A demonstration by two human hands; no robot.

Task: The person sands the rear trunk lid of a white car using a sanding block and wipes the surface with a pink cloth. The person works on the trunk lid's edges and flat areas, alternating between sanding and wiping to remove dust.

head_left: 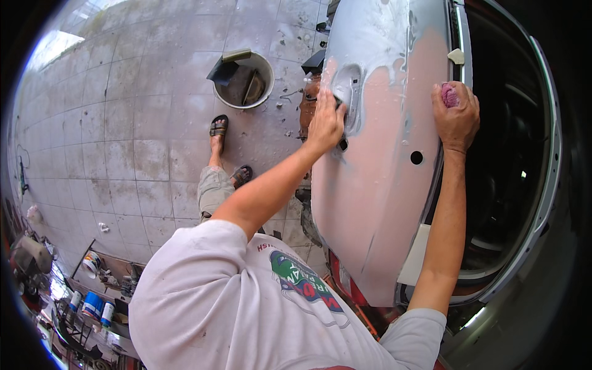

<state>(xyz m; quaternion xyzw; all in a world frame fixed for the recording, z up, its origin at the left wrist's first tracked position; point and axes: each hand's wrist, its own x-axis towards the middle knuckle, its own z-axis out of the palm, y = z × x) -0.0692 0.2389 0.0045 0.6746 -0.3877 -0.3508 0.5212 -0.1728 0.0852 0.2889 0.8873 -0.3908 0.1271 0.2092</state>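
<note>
Left hand [325, 123], fingers extended, lies against the pink-and-grey metal car door [373, 191] beside its grey handle recess [356, 111] (any grip cannot be told). Right hand [457, 120], fingers curled, clasps a textured magenta pad [449, 95] beside the dark window opening [493, 179].

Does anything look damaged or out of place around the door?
Yes: the car door is unevenly coated, pink against grey, and an open round hole interrupts its surface. Small scraps litter the floor near the bucket, looking untidy.

A pink pad [449, 95] is near the wet, pink-patched door [376, 160].
</note>
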